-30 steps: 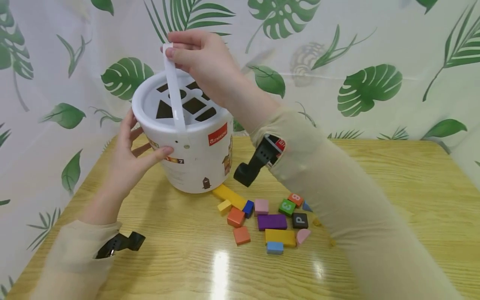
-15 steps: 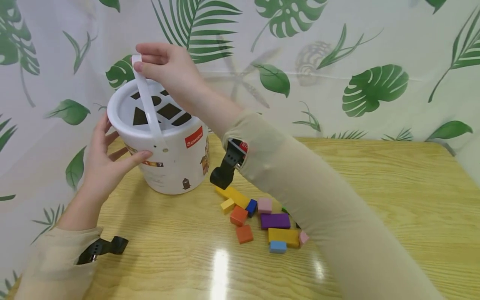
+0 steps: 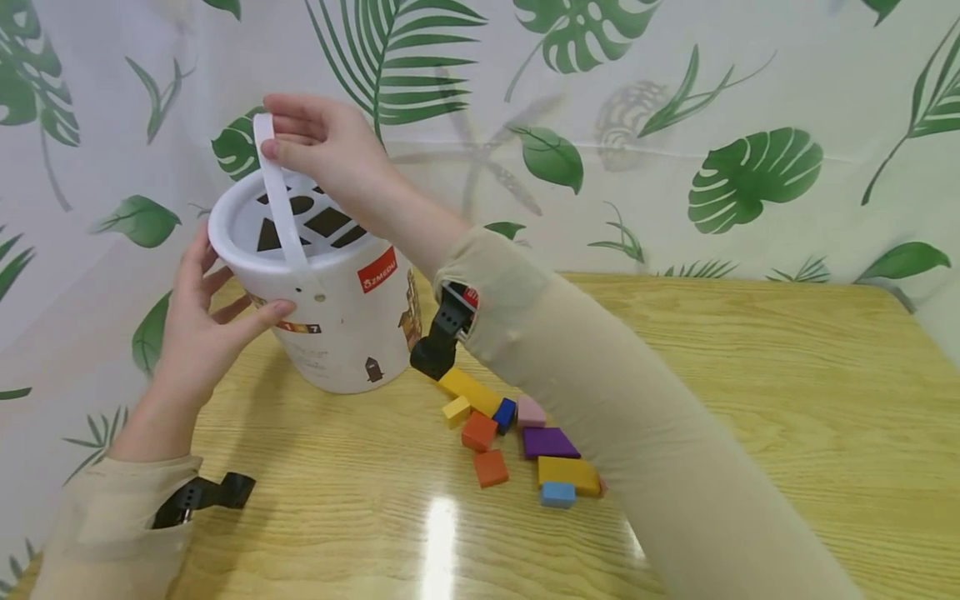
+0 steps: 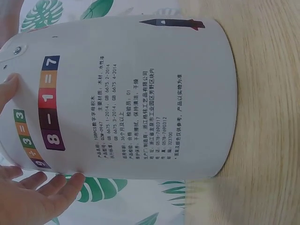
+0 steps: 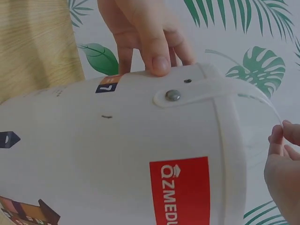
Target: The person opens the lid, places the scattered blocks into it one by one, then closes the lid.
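Note:
A white bucket (image 3: pixel 337 325) with a shape-sorter lid (image 3: pixel 243 218) stands upright on the left of the table. My left hand (image 3: pixel 202 321) grips its left side, thumb on the front and fingers round the far side. In the left wrist view, printed text and number tiles cover the bucket wall (image 4: pixel 197 103). My right hand (image 3: pixel 337 154) pinches the top of the raised white handle (image 3: pixel 276 200) between thumb and fingers. The right wrist view shows that handle (image 5: pixel 234 86) riveted to the bucket, and part of the right hand (image 5: pixel 286 164) at its bend.
Several coloured blocks lie right of the bucket, among them a long yellow block (image 3: pixel 471 392), an orange block (image 3: pixel 491 468), a purple block (image 3: pixel 550 442) and a light blue block (image 3: pixel 557 495). My right sleeve (image 3: pixel 600 358) covers others. A leaf-print cloth (image 3: pixel 637 150) hangs behind the table (image 3: pixel 337 500).
In the head view, both hands and the bucket have shifted left, mostly in the first half second. The right forearm now covers more of the blocks. Both hands keep their hold.

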Available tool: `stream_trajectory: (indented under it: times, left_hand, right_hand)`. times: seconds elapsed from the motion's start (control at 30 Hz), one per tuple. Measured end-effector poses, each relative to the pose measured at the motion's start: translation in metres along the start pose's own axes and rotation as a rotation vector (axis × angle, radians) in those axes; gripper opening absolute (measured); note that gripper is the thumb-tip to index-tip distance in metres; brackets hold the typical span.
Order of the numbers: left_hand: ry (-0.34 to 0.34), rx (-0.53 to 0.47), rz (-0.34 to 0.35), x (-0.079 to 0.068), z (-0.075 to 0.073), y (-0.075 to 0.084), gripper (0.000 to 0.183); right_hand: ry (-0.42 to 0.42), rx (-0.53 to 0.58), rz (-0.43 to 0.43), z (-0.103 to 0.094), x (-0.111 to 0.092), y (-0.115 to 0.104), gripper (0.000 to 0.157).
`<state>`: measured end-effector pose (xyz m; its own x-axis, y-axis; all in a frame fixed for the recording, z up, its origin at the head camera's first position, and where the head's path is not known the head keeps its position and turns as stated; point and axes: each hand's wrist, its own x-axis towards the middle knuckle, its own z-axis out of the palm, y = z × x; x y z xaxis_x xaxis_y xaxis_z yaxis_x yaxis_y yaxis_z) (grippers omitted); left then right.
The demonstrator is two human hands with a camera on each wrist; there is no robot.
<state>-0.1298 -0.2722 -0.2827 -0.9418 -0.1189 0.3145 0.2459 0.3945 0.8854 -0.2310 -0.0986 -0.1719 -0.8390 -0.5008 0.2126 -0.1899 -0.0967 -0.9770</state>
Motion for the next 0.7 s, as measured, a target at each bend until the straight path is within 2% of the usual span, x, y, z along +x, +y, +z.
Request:
stream_trajectory:
  times: [0.23, 0.47, 0.57, 0.7]
  left_hand:
    - [0.004, -0.021, 0.011, 0.002, 0.001, -0.001, 0.094]
    - [0.008, -0.050, 0.034, 0.002, 0.005, -0.004, 0.088]
    - [0.020, -0.058, 0.031, 0.003, 0.005, -0.010, 0.089]
    - [0.027, -0.072, 0.025, 0.003, 0.005, -0.014, 0.090]
  right_hand:
    - [-0.005, -0.050, -0.035, -0.006, 0.002, 0.003, 0.052]
    - [0.019, -0.308, -0.039, -0.023, -0.001, 0.002, 0.031]
    - [0.038, -0.394, -0.029, -0.032, -0.005, 0.000, 0.028]
    - [0.065, -0.566, -0.020, -0.044, -0.014, -0.001, 0.029]
